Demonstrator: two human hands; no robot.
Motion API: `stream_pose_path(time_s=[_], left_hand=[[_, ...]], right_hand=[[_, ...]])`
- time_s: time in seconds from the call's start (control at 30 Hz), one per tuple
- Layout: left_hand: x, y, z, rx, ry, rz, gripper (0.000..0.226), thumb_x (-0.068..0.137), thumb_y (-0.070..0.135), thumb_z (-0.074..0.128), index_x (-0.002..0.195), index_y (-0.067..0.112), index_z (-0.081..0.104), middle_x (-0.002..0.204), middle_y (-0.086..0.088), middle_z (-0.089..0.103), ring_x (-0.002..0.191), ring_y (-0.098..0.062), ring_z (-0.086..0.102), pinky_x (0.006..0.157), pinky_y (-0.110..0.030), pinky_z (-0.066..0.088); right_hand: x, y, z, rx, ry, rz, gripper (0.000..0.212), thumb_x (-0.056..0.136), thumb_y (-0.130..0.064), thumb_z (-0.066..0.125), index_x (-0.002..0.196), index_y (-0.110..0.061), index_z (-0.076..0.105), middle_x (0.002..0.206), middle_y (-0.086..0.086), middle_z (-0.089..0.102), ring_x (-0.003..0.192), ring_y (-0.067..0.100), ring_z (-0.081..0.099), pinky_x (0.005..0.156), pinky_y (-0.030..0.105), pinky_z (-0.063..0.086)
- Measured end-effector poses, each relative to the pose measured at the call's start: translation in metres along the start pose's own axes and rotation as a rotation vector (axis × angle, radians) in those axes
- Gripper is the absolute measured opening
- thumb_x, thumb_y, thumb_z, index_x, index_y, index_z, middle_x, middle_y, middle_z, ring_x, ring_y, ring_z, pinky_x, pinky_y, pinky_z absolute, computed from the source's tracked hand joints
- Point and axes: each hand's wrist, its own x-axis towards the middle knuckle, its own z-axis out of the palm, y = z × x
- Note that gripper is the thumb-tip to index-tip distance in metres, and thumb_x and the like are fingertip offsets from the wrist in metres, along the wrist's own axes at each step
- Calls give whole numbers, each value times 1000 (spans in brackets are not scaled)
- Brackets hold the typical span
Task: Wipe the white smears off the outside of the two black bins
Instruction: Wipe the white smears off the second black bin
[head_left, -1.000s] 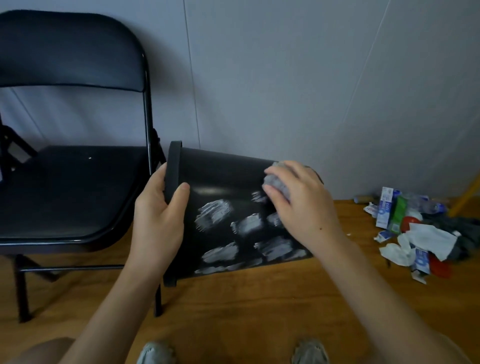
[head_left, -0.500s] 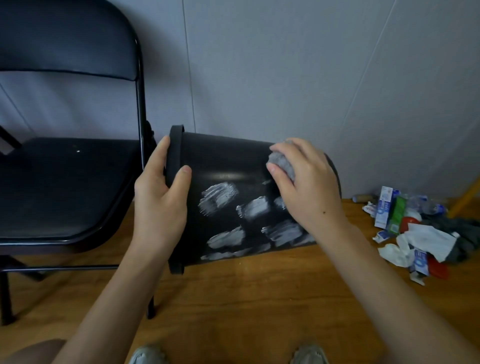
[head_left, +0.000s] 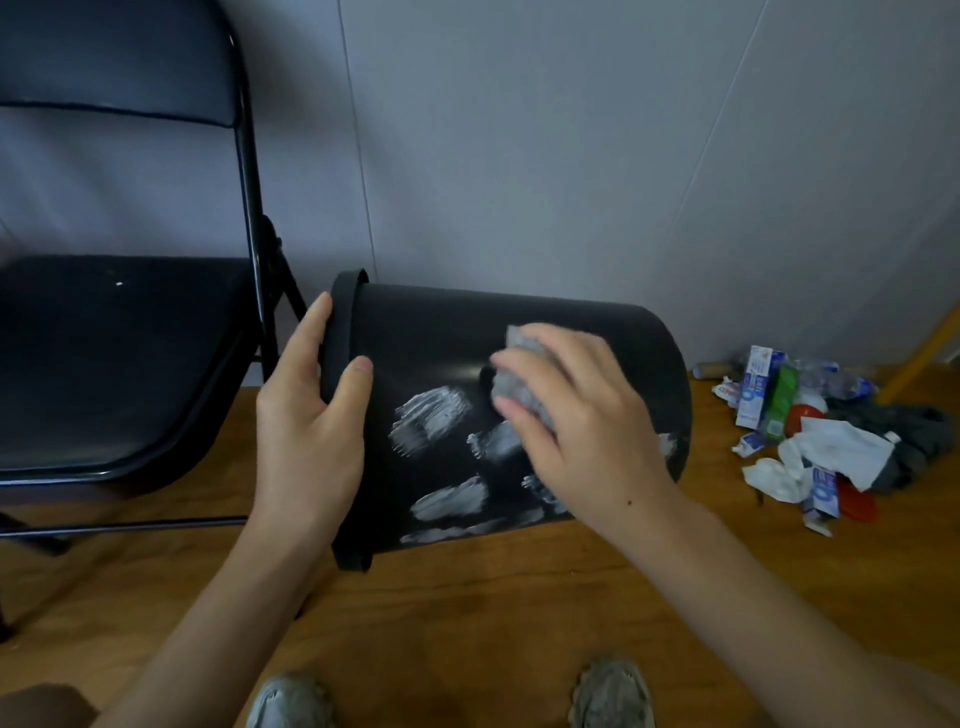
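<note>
Wiping has barely begun, judging by the black bin (head_left: 441, 353): it is held on its side above the wooden floor (head_left: 467, 623), rim toward the folding chair (head_left: 130, 364), and most of its white smears (head_left: 431, 418) are still thick and bright on the outer wall. The left hand (head_left: 306, 431) grips the bin's rim, thumb on the outside wall and fingers over the edge. The right hand (head_left: 582, 421) has its fingers curled round a crumpled grey wad (head_left: 519, 384) and presses it to the wall just above the smears. The upper wall beside the wad looks clean, with only a sheen. At least five patches remain toward the lower side, plus one near the base. Only one bin is in view; the second cannot be judged. Litter (head_left: 810, 441) lies on the floor by the wall, well apart.
</note>
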Motion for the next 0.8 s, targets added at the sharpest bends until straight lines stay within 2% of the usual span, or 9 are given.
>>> stream_pose_path(time_s=[0.07, 0.13, 0.2, 0.3, 0.37, 0.47, 0.5, 0.67, 0.8], left_hand=[[-5, -4, 2, 8, 1, -10, 53, 97, 9, 50, 146, 23, 34, 117, 27, 52, 108, 19, 50, 81, -2, 44], [-13, -9, 6, 25, -6, -24, 53, 97, 9, 50, 146, 21, 34, 119, 25, 52, 108, 21, 48, 84, -2, 43], [-22, -16, 11, 25, -18, -60, 53, 97, 8, 50, 146, 20, 34, 112, 32, 49, 101, 26, 49, 80, 1, 42], [-35, -27, 14, 19, -26, -122, 53, 97, 8, 49, 147, 20, 34, 107, 34, 47, 93, 29, 49, 72, 4, 40], [-41, -33, 15, 19, -27, -144, 52, 97, 7, 49, 146, 20, 35, 105, 34, 49, 94, 28, 50, 72, 4, 40], [-45, -34, 13, 26, -34, -163, 53, 97, 6, 49, 146, 19, 35, 101, 37, 51, 94, 27, 51, 72, 3, 41], [-46, -34, 13, 31, -35, -164, 53, 97, 6, 49, 146, 19, 35, 101, 36, 51, 94, 27, 50, 72, 4, 40], [-50, -35, 18, 51, -37, -161, 54, 97, 8, 49, 147, 21, 33, 108, 33, 50, 98, 26, 49, 73, 3, 41], [-48, -33, 18, 49, -37, -159, 53, 97, 9, 49, 147, 23, 34, 104, 38, 51, 98, 26, 50, 74, 3, 41]], right_hand=[[-10, 4, -4, -13, -60, -74, 34, 91, -28, 51, 114, -9, 68, 119, 10, 63, 111, 24, 56, 88, 26, 47], [-17, 18, -8, -10, -76, 23, 31, 91, -27, 53, 114, -10, 68, 119, 8, 63, 110, 23, 57, 88, 26, 47], [-24, 31, -9, -30, -87, 144, 30, 91, -27, 56, 115, -11, 67, 120, 7, 63, 110, 24, 58, 86, 26, 47], [-40, 27, 0, -38, -76, 204, 32, 92, -29, 55, 115, -11, 67, 120, 8, 62, 112, 24, 55, 87, 25, 44], [-54, 14, 6, 5, -63, 154, 33, 93, -29, 52, 115, -10, 67, 120, 8, 61, 114, 21, 51, 89, 25, 44], [-70, 6, 7, 6, -131, -34, 31, 92, -26, 52, 112, -9, 69, 119, 9, 62, 111, 22, 53, 90, 26, 47], [-71, 11, 6, -5, -142, -44, 31, 92, -26, 52, 112, -9, 69, 118, 9, 62, 109, 22, 54, 90, 26, 47], [-58, 27, 5, -37, -77, 221, 36, 93, -32, 48, 114, -11, 68, 119, 8, 62, 112, 22, 55, 86, 22, 44], [-60, 9, 5, -18, -103, 40, 34, 92, -29, 49, 113, -9, 68, 117, 10, 63, 109, 23, 57, 85, 26, 50]])
